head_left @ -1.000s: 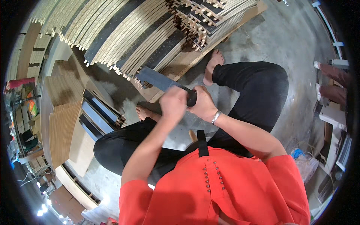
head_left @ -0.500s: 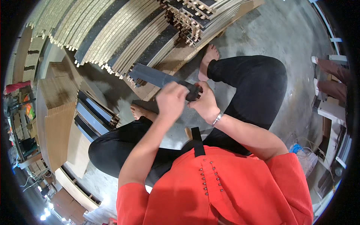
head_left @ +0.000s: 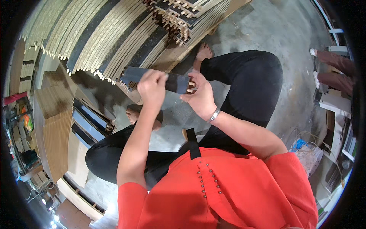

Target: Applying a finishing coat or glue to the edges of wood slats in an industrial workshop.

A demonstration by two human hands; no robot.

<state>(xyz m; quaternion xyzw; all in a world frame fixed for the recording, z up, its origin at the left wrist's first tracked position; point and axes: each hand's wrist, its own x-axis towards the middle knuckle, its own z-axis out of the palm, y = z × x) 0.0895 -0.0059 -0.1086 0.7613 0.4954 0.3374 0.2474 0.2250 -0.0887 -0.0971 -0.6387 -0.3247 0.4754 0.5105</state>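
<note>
A narrow dark grey board (head_left: 183, 84) extends in front of me from the stacked boards. Light wooden dowels (head_left: 191, 87) stick out of its right end. My right hand (head_left: 202, 97) holds that end, its thumb and fingers on opposite edges near the dowels. Over the board's middle, my left hand (head_left: 151, 87) is closed with curled fingers. A darker patch lies on the board beside it; I cannot tell if this is a cloth or shadow. What the left fingers grip is hidden.
Large stacks of doweled boards (head_left: 103, 36) fill the upper left on a wooden base. Curved brown panels (head_left: 53, 133) and dark-and-white strips (head_left: 88, 121) stand at the left. Another person's legs (head_left: 335, 68) are at the far right, above white equipment (head_left: 335, 105).
My left hand has moved left along the board, away from its right end. The board's face has turned more into view, showing the dowels. The whole view has shifted slightly.
</note>
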